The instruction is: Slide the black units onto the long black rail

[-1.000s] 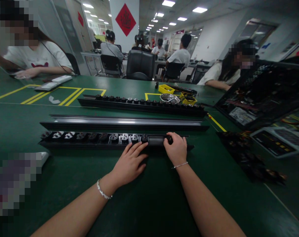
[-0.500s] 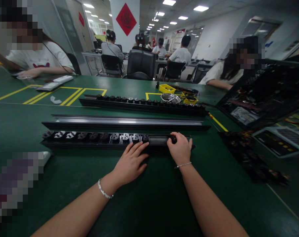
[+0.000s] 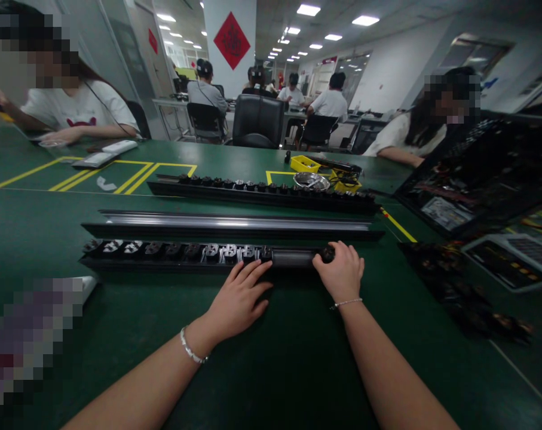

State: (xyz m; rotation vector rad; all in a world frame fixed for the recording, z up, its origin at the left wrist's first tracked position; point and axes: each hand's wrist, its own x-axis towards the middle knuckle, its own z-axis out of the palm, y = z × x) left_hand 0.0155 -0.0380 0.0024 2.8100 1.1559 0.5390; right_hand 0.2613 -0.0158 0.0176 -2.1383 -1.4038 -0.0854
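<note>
Both hands are down on the green-topped counter (image 3: 271,370), right at the long black socket strip (image 3: 163,255) lying closest to the camera. The left hand (image 3: 237,301) lies flat and open, fingers (image 3: 253,272) spread and pressing on the strip's near edge beside the last fitted socket. The right hand (image 3: 341,273) is curled closed over a small dark round part (image 3: 328,253) sitting at the right end of the strip's smooth black cover section (image 3: 293,258). That strip lies lengthwise across the counter, its left stretch filled with a row of sockets.

Just behind it, parallel and apart, lies a long black rail with a shiny silver channel (image 3: 230,224). Further back, a second black strip studded with round sockets (image 3: 262,192) lies along the yellow floor-style markings (image 3: 136,176). Near its right end: a yellow plastic bin (image 3: 305,163) and a round metal bowl (image 3: 311,180). To the right, an open black computer chassis (image 3: 472,179) leans, with a heap of dark parts (image 3: 459,286) in front. A person in a white shirt (image 3: 80,107) sits at the far left.
</note>
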